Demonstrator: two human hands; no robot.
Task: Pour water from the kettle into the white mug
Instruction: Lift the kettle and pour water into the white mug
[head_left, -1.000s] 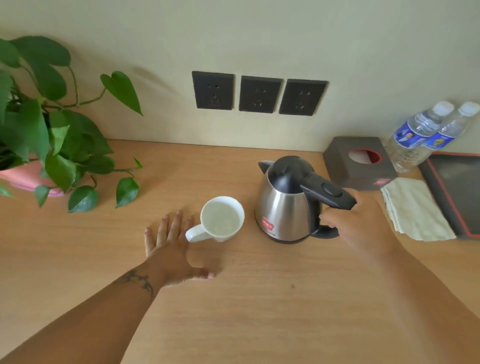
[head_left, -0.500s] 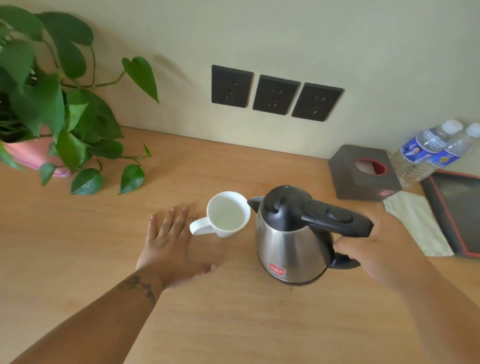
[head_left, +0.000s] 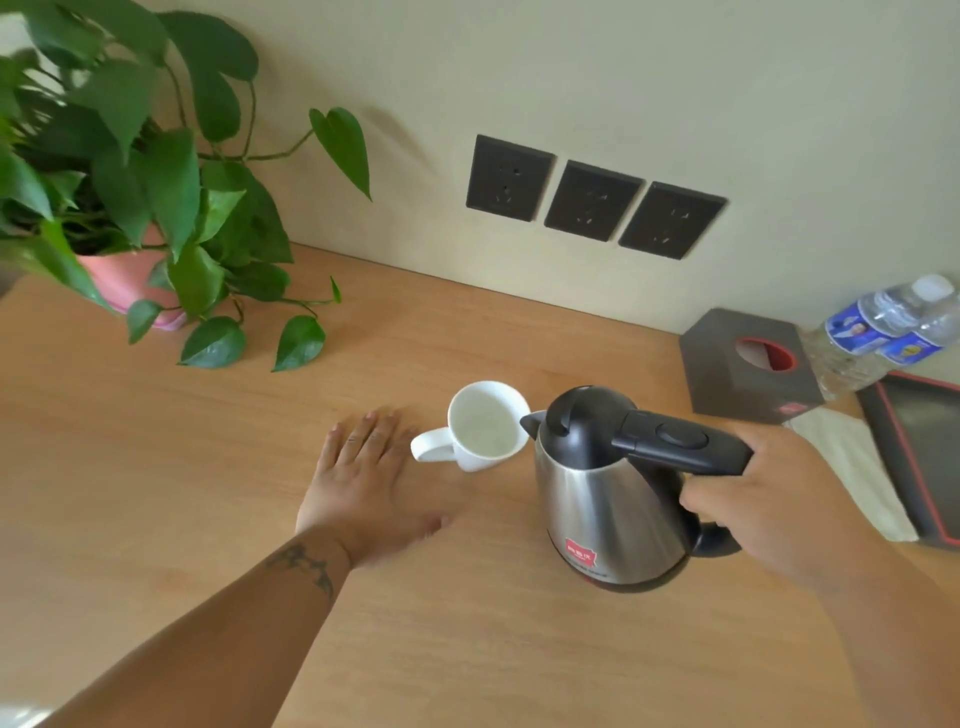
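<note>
Two hands: left hand (head_left: 363, 483) flat, fingers spread, beside white mug (head_left: 485, 426); right hand (head_left: 779, 504) clenched around kettle (head_left: 613, 499) handle.

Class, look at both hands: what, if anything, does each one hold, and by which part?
The right hand holds the kettle by its black handle. The left hand holds nothing; it lies flat on the table beside the white mug.

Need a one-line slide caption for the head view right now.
Right hand holds the kettle spout-first at the white mug; left hand lies flat beside it.
</note>
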